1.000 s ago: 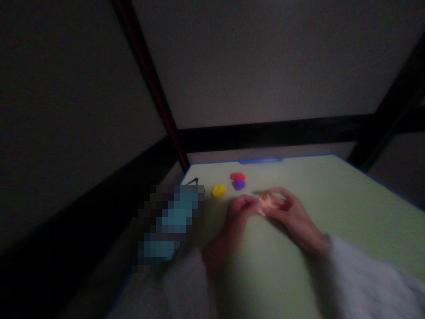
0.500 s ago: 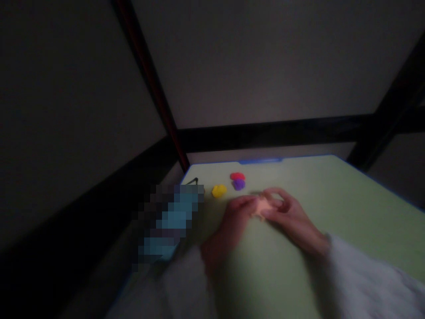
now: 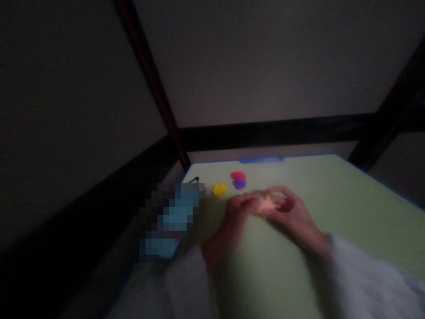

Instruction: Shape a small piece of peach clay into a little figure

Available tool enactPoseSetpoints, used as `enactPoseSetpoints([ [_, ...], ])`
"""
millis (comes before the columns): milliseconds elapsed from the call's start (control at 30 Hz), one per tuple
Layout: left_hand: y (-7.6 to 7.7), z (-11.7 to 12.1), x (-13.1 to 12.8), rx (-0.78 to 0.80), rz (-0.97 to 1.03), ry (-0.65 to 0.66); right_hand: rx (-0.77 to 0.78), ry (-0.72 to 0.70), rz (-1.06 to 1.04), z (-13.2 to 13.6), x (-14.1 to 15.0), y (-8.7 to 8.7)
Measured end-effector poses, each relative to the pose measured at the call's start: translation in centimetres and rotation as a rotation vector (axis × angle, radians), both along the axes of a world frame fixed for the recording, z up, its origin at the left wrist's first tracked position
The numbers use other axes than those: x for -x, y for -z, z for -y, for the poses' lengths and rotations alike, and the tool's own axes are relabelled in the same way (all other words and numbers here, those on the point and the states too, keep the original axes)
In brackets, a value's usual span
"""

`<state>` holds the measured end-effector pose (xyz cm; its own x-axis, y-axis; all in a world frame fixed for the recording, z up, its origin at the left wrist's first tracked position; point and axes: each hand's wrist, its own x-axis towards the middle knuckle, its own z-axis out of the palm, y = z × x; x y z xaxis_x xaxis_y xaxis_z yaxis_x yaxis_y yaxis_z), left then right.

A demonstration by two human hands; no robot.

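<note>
Between my two hands is a flattened, peach-coloured piece of modelling clay (image 3: 267, 203) with a ragged edge. My left hand (image 3: 234, 219) pinches its left side, fingers closed. At its right side, my right hand (image 3: 295, 215) grips it between thumb and fingers, with the index finger arched over the top. Both hands are just above the table, and blur hides the fine shape of the clay. Beyond my left hand lie a yellow lump of clay (image 3: 220, 190), a purple lump (image 3: 240, 183) and a red lump (image 3: 238, 175), the purple touching the red.
The pale green table (image 3: 332, 186) has a blue rim. Along its left side lies a blurred-out, teal object (image 3: 177, 217), with a thin dark hooked piece (image 3: 195, 179) at its far end. A wall with dark beams (image 3: 279, 133) stands behind the table.
My fingers have shifted slightly on the peach-coloured clay, and its ragged lower edge shows less. The other lumps of clay stay where they were.
</note>
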<state>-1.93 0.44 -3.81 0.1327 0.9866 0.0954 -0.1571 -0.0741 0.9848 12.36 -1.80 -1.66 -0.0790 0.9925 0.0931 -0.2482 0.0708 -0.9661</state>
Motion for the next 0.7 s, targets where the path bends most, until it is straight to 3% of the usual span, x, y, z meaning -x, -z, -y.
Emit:
enactPoseSetpoints([
  [533, 1.4, -0.4, 0.1, 0.133, 0.060, -0.014, 0.015, 0.021, 0.114, 0.2, 0.0, -0.1],
  [700, 1.1, -0.2, 0.1, 0.117, 0.024, 0.006, 0.020, 0.018, 0.108, 0.2, 0.0, -0.1],
])
